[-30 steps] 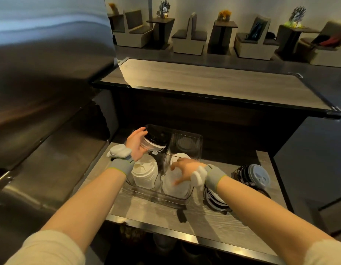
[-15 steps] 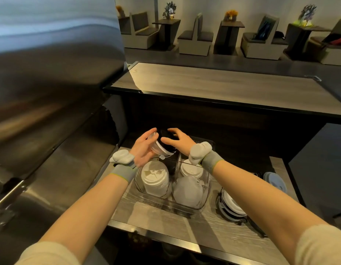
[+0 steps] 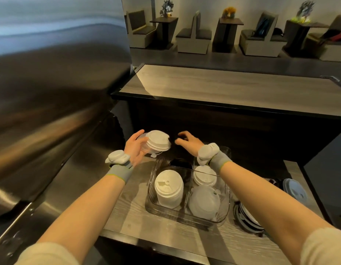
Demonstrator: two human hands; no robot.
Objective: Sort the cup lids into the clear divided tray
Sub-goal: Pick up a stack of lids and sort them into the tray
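Left hand (image 3: 134, 148) clamps white lids (image 3: 158, 143) above grey wood-grain counter (image 3: 146, 224); right hand (image 3: 188, 141) curled, state unclear.

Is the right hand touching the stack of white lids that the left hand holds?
Apart. The head view shows a dark gap between the right hand and the stack of white lids held in the left hand.
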